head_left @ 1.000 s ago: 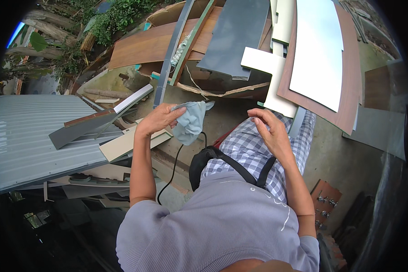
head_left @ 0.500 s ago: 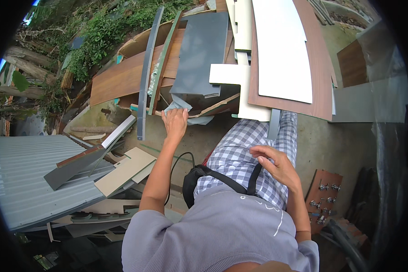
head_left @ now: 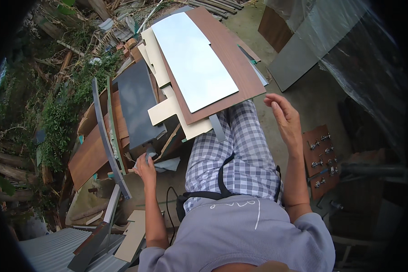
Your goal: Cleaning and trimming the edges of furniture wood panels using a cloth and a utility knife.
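Observation:
My left hand (head_left: 145, 168) is at the near edge of the stacked boards, its fingers bent together around something small and greyish that I cannot make out. A crumpled blue-grey sheet (head_left: 168, 164) hangs right beside it. My right hand (head_left: 283, 115) is raised in the air, empty, with loosely curved fingers, just off the near right corner of a brown wood-grain board (head_left: 249, 84). On that board lies a white panel (head_left: 195, 63). Below them sit a cream notched board (head_left: 179, 109) and a dark grey panel (head_left: 138, 99).
Long grey (head_left: 105, 136) and green-edged strips lean on the pile's left. A brown plank with metal hinges (head_left: 321, 158) lies at right. A grey board (head_left: 299, 59) and clear plastic sheeting (head_left: 367, 81) stand far right. Corrugated metal (head_left: 54, 249) lies lower left; a black cable (head_left: 167, 204) runs beside me.
My view has turned to the right, so the pile appears further left. My right hand has moved from over my lap out to the right, near the brown board's corner. My left hand stays at the pile's edge.

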Demonstrator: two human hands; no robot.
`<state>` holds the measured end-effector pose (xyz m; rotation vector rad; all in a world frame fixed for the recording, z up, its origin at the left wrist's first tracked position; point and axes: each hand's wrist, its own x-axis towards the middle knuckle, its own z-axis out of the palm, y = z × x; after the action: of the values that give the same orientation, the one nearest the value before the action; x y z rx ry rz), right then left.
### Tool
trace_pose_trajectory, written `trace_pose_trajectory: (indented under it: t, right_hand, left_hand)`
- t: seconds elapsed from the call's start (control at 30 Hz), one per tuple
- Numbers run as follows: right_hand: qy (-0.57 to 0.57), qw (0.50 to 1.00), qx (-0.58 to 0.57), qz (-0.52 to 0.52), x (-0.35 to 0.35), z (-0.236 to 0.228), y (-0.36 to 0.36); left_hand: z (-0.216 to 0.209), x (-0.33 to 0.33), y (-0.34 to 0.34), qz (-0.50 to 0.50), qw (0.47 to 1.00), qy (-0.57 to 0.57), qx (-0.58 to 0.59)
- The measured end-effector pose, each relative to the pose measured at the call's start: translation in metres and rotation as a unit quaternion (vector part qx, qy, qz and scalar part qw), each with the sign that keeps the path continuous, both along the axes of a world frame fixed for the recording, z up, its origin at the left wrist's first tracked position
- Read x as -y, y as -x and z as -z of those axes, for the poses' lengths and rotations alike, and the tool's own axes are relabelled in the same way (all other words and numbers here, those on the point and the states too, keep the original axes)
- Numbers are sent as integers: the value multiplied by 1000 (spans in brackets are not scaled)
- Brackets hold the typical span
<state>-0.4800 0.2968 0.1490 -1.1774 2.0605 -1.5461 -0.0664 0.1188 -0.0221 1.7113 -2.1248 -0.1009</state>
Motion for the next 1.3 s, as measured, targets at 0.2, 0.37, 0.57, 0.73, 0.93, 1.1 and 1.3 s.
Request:
trace_pose_trajectory:
  t: [0.2, 0.37, 0.57, 0.73, 0.93, 1.1, 1.3]
  right_hand:
    - [116, 988, 102, -28, 7, -17, 3]
    - [74, 992, 101, 0, 6, 23, -11]
    - [34, 993, 114, 21, -11, 37, 8]
    - [41, 993, 105, 39, 11, 42, 38]
    - [31, 996, 47, 63, 75, 75, 107]
    - [-72, 994, -60, 51, 144, 106, 168]
    - [-185, 966, -169, 61, 196, 124, 189]
  left_hand:
    - [-215, -59, 96, 271, 866, -163, -387]
    - [-290, -109, 149, 568, 469, -454, -501]
    - [-281, -127, 181, 657, 241, -434, -567]
    - [-287, -127, 185, 633, 229, -424, -605]
    - [-289, -105, 176, 496, 261, -520, -645]
    - [-264, -102, 215, 609, 177, -222, -741]
    - [-264, -77, 180, 546, 690, -174, -442]
